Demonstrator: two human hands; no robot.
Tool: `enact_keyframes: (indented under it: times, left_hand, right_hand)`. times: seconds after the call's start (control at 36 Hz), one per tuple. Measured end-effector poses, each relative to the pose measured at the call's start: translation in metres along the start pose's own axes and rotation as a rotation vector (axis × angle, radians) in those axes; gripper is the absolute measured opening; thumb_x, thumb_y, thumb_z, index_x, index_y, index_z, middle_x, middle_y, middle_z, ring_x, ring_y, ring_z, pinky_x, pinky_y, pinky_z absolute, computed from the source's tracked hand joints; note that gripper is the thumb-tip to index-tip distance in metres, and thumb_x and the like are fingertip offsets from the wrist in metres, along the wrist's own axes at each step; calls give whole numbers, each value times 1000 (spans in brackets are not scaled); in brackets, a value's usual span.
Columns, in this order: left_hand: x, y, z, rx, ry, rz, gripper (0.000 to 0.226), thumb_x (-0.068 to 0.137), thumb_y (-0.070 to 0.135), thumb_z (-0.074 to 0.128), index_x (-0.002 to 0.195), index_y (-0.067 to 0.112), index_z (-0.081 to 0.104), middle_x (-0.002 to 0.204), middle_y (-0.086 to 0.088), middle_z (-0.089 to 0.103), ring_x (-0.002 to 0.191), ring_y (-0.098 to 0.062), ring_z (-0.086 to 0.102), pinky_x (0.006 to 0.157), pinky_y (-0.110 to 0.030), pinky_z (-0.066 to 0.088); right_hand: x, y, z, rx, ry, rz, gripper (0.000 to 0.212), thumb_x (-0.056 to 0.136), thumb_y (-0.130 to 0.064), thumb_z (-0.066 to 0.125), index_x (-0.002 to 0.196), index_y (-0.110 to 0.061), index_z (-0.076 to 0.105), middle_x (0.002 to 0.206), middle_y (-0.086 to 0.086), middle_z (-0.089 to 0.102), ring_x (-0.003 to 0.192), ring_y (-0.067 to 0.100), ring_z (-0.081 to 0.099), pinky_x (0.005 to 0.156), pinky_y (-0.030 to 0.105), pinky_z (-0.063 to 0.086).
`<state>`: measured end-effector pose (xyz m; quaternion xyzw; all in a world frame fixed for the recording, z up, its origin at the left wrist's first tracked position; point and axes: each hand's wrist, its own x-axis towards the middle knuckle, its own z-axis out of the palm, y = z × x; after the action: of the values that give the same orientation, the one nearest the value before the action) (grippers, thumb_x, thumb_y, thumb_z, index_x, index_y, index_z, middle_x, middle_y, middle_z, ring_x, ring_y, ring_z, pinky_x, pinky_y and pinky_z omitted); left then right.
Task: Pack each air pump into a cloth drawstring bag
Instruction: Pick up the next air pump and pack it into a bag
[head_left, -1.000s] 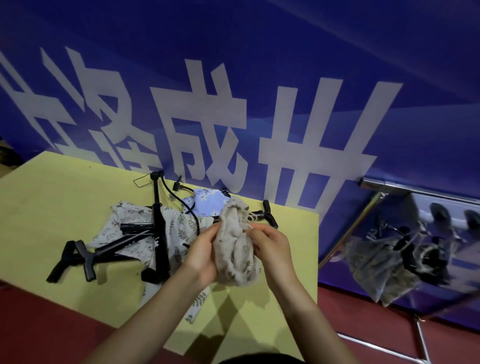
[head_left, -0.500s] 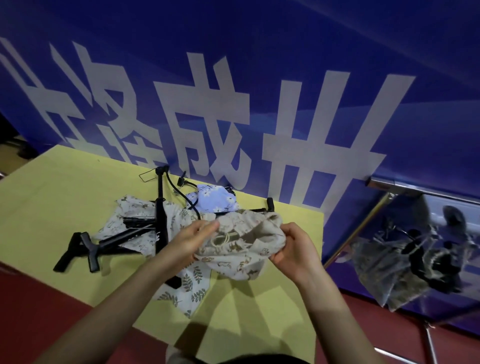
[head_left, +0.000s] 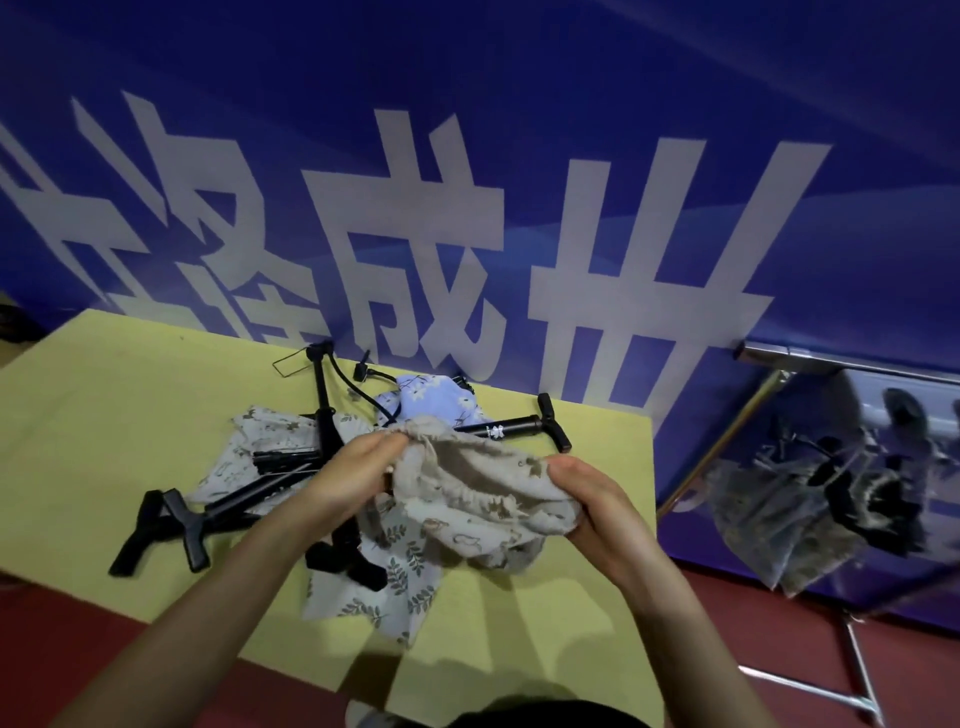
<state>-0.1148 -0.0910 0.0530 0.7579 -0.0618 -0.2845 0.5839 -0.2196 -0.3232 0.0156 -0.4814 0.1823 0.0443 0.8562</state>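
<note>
Yellow table (head_left: 104, 395) w/ black T-handle pumps (head_left: 511, 428); both hands' fingers (head_left: 571, 470) pinch crumpled beige cloth bag (head_left: 467, 493) mouth apart.

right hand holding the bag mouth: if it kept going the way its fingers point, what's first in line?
The right hand points left across the beige bag it pinches. Past that cloth, the left hand gripping the opposite rim looks like the first contact; depth is hard to judge.

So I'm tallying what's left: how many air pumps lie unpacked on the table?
4: two pumps crossed at the left, a middle pump lying front to back, a right pump behind the held bag. Cloth may hide more.
</note>
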Motion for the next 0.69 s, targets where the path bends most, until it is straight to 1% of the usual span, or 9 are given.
enact_keyframes:
  times: [0.11, 0.19, 0.25, 0.31, 0.39, 0.47, 0.53, 0.61, 0.69]
  left_hand:
    - [-7, 4, -10, -411, -171, -60, 25, 90, 17, 45, 100, 0, 62, 94, -17, 66, 82, -23, 61, 73, -35, 48]
    - [-13, 2, -9, -516, -175, -67, 43, 80, 16, 66, 113, -9, 57, 117, -26, 61, 102, -31, 63, 87, -38, 55]
    - [-18, -1, -12, -494, -207, -81, 72, 57, 23, 90, 109, -13, 56, 113, -26, 65, 101, -32, 66, 87, -39, 56]
    - [-24, -3, -10, -475, -223, -84, 88, 39, 30, 98, 106, -11, 58, 108, -22, 69, 100, -31, 68, 85, -38, 57]
    - [-29, -3, 2, -538, -138, -59, 58, 72, 34, 79, 114, -1, 61, 122, -22, 64, 118, -36, 58, 102, -44, 45]
    - [-32, -6, 14, -572, -56, -27, 46, 85, 35, 48, 118, 5, 60, 123, -17, 65, 115, -30, 61, 99, -41, 46]
    - [-36, -8, 17, -586, -30, -11, 46, 89, 37, 43, 120, 6, 60, 121, -15, 66, 111, -27, 64, 96, -38, 47]
    - [-39, -16, 13, -582, -4, -3, 53, 91, 44, 57, 124, 2, 59, 122, -22, 56, 112, -37, 52, 99, -48, 34]
    - [-40, -22, 8, -616, 85, 6, 54, 88, 30, 65, 129, -2, 52, 123, -24, 51, 111, -36, 46, 100, -46, 37]
  right_hand:
    - [2, 7, -5, -360, 13, -105, 9, 88, -17, 65, 92, -9, 66, 82, 8, 68, 72, 21, 61, 65, 31, 45]
    - [6, 10, -10, -464, 43, -161, 10, 94, -14, 60, 90, -6, 66, 74, 2, 67, 68, 15, 60, 67, 31, 45]
    - [9, 11, -13, -500, 117, -193, 13, 95, -12, 57, 87, -5, 65, 72, 3, 65, 67, 18, 59, 66, 33, 47]
    - [11, 11, -16, -591, 200, -238, 16, 95, -12, 57, 81, -5, 63, 66, 3, 61, 60, 15, 54, 57, 26, 45]
    - [10, 13, -22, -912, 298, -283, 21, 94, -21, 59, 78, -8, 60, 59, -4, 57, 49, 4, 50, 53, 25, 41]
    - [11, 21, -25, -1134, 274, -296, 19, 94, -23, 58, 79, -12, 60, 61, -4, 62, 55, 10, 57, 60, 34, 46]
    - [9, 28, -22, -998, 221, -217, 19, 95, -16, 56, 78, -9, 57, 61, 0, 65, 50, 11, 61, 57, 32, 52]
    - [8, 33, -17, -384, 110, 19, 15, 97, -7, 51, 86, 1, 57, 65, 7, 66, 53, 12, 64, 57, 26, 55]
    - [7, 29, -21, 264, -16, 273, 21, 85, -4, 64, 104, 6, 65, 103, 18, 71, 83, 22, 72, 72, 32, 61]
